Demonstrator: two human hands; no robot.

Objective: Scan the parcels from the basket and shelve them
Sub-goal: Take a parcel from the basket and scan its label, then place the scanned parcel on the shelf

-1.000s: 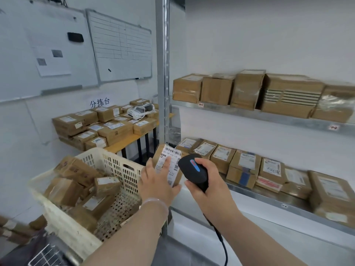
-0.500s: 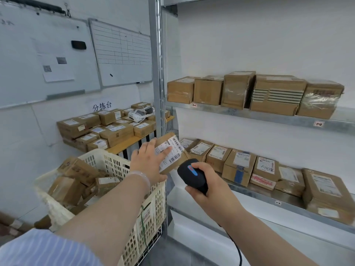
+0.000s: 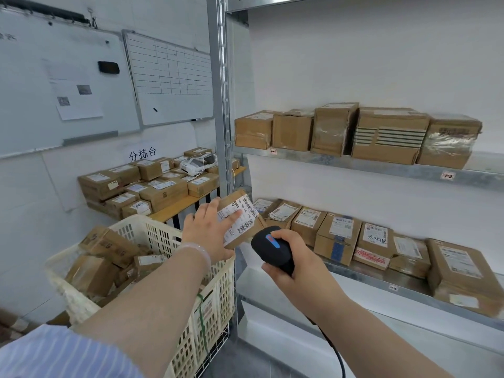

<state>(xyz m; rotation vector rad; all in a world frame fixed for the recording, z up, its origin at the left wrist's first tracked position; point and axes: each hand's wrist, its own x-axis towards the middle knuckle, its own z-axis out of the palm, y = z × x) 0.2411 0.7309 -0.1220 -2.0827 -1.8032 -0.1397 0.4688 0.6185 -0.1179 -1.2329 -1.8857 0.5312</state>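
Observation:
My left hand (image 3: 210,233) holds a small brown parcel (image 3: 241,214) with a white barcode label, fingers across the label, just left of the shelf's upright post. My right hand (image 3: 289,271) grips a black handheld scanner (image 3: 271,248) with a blue and red button, its head pointed at the parcel from just below and right. A white slatted basket (image 3: 218,290) with several brown parcels (image 3: 109,249) stands below my left arm. The lower shelf (image 3: 381,282) carries a row of labelled parcels; the upper shelf (image 3: 354,163) holds several boxes.
A wooden sorting table (image 3: 180,205) at the back left is stacked with parcels and a white label printer (image 3: 197,162). Two whiteboards (image 3: 169,77) hang on the left wall. The scanner's cable (image 3: 338,356) hangs down below my right wrist.
My left hand has lifted the parcel up and away from me toward the shelf, tilting its label. The scanner stayed just below it. The view has shifted so that the basket sits lower left.

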